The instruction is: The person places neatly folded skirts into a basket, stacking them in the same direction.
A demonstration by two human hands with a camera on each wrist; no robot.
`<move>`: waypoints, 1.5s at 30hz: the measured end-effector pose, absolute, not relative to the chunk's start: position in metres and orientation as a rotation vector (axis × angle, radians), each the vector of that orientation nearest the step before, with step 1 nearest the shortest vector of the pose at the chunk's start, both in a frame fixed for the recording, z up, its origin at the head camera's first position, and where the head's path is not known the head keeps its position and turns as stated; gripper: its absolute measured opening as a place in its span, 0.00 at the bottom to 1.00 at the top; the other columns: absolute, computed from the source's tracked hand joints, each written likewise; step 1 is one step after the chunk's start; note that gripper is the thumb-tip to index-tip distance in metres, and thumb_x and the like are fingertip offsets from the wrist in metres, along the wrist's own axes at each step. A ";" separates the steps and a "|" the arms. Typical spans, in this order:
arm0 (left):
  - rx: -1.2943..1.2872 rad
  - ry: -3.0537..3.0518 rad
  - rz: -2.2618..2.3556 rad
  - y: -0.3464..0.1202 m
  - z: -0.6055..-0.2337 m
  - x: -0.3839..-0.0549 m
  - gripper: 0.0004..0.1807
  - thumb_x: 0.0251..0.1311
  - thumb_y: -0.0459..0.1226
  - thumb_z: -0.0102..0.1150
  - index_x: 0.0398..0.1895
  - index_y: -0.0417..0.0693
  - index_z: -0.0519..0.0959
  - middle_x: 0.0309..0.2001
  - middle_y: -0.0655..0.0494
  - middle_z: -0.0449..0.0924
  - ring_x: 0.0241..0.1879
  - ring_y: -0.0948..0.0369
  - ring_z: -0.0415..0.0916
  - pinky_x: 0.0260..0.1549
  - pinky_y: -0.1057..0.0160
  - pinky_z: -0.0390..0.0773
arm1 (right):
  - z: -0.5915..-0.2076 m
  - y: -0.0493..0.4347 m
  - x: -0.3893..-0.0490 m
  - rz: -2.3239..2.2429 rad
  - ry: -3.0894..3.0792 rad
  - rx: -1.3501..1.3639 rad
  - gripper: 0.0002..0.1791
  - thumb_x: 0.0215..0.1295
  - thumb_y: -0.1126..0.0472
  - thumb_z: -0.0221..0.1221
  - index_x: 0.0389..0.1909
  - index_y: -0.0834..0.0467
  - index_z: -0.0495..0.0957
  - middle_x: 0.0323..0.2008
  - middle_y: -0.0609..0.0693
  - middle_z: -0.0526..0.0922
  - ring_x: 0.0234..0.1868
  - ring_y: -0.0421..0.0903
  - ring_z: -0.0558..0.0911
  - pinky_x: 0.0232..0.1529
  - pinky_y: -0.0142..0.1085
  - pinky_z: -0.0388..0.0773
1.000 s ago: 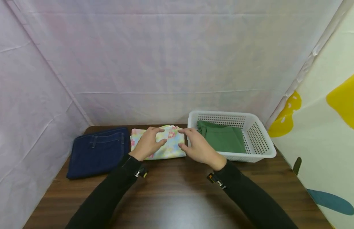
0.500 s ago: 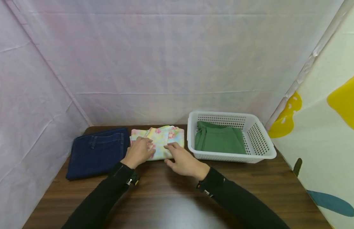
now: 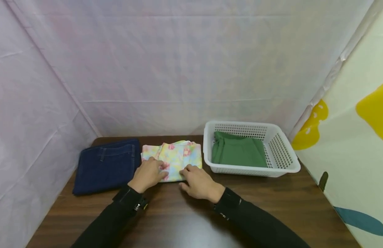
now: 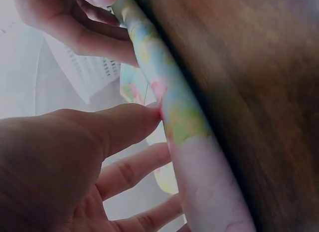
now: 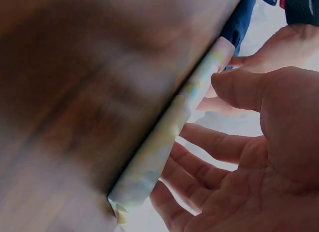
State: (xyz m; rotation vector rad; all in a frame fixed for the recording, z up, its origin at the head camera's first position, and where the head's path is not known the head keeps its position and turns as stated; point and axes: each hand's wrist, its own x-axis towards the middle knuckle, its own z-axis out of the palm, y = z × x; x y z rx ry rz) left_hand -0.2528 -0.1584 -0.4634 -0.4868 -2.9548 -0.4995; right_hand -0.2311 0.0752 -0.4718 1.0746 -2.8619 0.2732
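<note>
A folded floral cloth (image 3: 177, 155) in yellow, pink and pale blue lies flat on the table. My left hand (image 3: 147, 174) rests fingertips on its near left part. On its near right part, my right hand (image 3: 199, 182) touches it with the fingers. The left wrist view shows the thumb tip against the cloth's folded edge (image 4: 179, 117), with the fingers reaching over the top. In the right wrist view the fingers extend fairly straight onto the cloth (image 5: 164, 142), and the thumb is apart from the fingers. Neither hand is visibly curled around the cloth.
Folded dark blue jeans (image 3: 106, 167) lie to the left of the floral cloth. To the right stands a white perforated basket (image 3: 281, 151) holding a folded green garment (image 3: 239, 151). The wooden table (image 3: 182, 220) meets a pale fabric wall (image 3: 185, 69) at the back.
Both hands came down from above the floral cloth onto its near part, shifting left. Over the last half second the cloth has slid toward me, away from the back wall.
</note>
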 end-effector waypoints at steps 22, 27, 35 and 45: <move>-0.662 -2.962 -0.655 -0.162 -0.458 -0.192 0.10 0.57 0.44 0.74 0.40 0.54 0.88 0.40 0.51 0.80 0.23 0.64 0.69 0.18 0.64 0.72 | -0.466 0.112 -0.183 0.636 -2.853 1.300 0.21 0.73 0.48 0.60 0.59 0.57 0.80 0.48 0.46 0.76 0.39 0.36 0.74 0.39 0.31 0.74; -0.761 -2.909 -0.700 -0.162 -0.459 -0.181 0.10 0.57 0.43 0.74 0.40 0.53 0.88 0.39 0.54 0.79 0.26 0.65 0.68 0.21 0.65 0.72 | -0.466 0.118 -0.171 0.686 -2.872 1.321 0.21 0.74 0.47 0.59 0.59 0.55 0.80 0.48 0.44 0.76 0.42 0.38 0.76 0.41 0.30 0.75; -0.759 -2.898 -0.783 -0.160 -0.462 -0.175 0.13 0.59 0.43 0.72 0.44 0.48 0.87 0.40 0.52 0.81 0.30 0.63 0.74 0.28 0.62 0.76 | -0.469 0.126 -0.156 0.807 -2.853 1.249 0.20 0.74 0.50 0.59 0.60 0.55 0.78 0.51 0.46 0.76 0.50 0.42 0.77 0.49 0.35 0.77; -0.414 -2.931 -0.755 -0.171 -0.458 -0.165 0.34 0.58 0.51 0.72 0.62 0.42 0.78 0.55 0.39 0.73 0.52 0.43 0.71 0.45 0.46 0.76 | -0.468 0.149 -0.158 0.927 -2.893 0.799 0.29 0.69 0.51 0.65 0.67 0.55 0.72 0.54 0.53 0.72 0.41 0.45 0.72 0.38 0.38 0.76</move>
